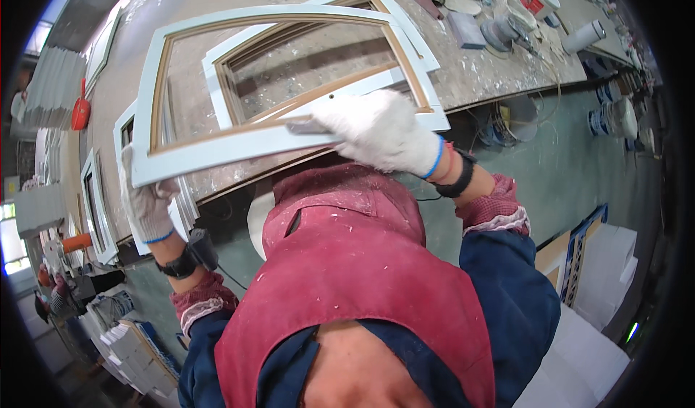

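A white arched frame with a brown inner edge is raised at a tilt over the worktable. My left hand, in a white knitted glove, is closed round its lower left corner, with the fingers partly hidden. My right hand, gloved too, is closed on a flat grey scraper. Its blade lies against the inner edge of the frame's near rail; its handle is hidden in my palm. Underneath, a second white frame rests on the table and shows through the opening.
The paint-spotted worktable carries a power sander, a grey block and several containers at the far right. More white frames stand at the left, near a red scoop-like tool. Buckets sit below the table's right edge.
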`<action>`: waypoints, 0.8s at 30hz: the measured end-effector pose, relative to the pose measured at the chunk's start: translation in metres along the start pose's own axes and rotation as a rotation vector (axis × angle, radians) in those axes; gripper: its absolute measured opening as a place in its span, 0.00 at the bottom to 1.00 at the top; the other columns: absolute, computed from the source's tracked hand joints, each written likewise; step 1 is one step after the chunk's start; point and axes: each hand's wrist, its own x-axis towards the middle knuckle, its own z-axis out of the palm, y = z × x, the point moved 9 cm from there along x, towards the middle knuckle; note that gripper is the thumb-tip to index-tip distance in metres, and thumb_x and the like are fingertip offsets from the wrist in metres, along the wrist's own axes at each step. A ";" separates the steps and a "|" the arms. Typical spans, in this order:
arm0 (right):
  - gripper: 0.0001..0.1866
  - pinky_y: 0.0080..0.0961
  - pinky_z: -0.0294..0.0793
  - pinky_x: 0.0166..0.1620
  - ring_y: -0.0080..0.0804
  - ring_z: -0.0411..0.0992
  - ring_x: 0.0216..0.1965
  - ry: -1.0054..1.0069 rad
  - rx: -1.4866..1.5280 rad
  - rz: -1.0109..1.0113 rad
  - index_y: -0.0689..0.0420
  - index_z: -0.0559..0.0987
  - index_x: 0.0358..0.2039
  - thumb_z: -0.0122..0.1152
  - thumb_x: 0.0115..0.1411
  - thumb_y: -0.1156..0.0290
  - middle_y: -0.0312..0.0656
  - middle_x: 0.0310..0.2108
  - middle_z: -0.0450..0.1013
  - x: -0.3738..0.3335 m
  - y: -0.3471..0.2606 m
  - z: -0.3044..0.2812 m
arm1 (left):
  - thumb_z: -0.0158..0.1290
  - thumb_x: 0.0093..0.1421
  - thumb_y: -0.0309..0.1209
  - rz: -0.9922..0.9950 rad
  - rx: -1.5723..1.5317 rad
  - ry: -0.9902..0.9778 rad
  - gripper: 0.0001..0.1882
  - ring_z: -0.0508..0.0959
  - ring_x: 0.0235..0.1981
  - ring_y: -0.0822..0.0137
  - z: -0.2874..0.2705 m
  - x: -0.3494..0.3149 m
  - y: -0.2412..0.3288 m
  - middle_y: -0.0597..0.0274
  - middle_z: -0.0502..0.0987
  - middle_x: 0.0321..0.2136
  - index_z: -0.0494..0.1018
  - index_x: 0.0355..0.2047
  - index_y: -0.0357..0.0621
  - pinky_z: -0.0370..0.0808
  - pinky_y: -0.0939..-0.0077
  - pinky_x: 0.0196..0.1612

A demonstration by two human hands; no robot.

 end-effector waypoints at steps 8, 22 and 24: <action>0.20 0.25 0.78 0.38 0.30 0.77 0.34 0.452 0.715 0.373 0.58 0.75 0.48 0.66 0.55 0.69 0.40 0.37 0.77 0.015 0.064 -0.106 | 0.48 0.66 0.41 -0.049 0.236 -0.561 0.18 0.71 0.15 0.74 0.140 -0.044 -0.044 0.61 0.73 0.19 0.74 0.43 0.38 0.69 0.83 0.17; 0.17 0.17 0.69 0.19 0.20 0.70 0.22 0.741 2.239 0.414 0.55 0.73 0.50 0.55 0.63 0.63 0.42 0.41 0.77 -0.027 0.133 0.042 | 0.57 0.57 0.35 0.022 -0.204 -0.565 0.24 0.77 0.39 0.71 0.199 -0.097 -0.032 0.57 0.76 0.38 0.66 0.49 0.33 0.77 0.76 0.40; 0.16 0.13 0.61 0.13 0.14 0.65 0.15 0.790 2.226 0.561 0.54 0.73 0.49 0.54 0.64 0.61 0.41 0.38 0.78 -0.028 0.132 0.057 | 0.57 0.58 0.35 0.048 -0.152 -0.522 0.22 0.77 0.39 0.71 0.191 -0.096 -0.033 0.58 0.76 0.37 0.67 0.48 0.33 0.76 0.76 0.40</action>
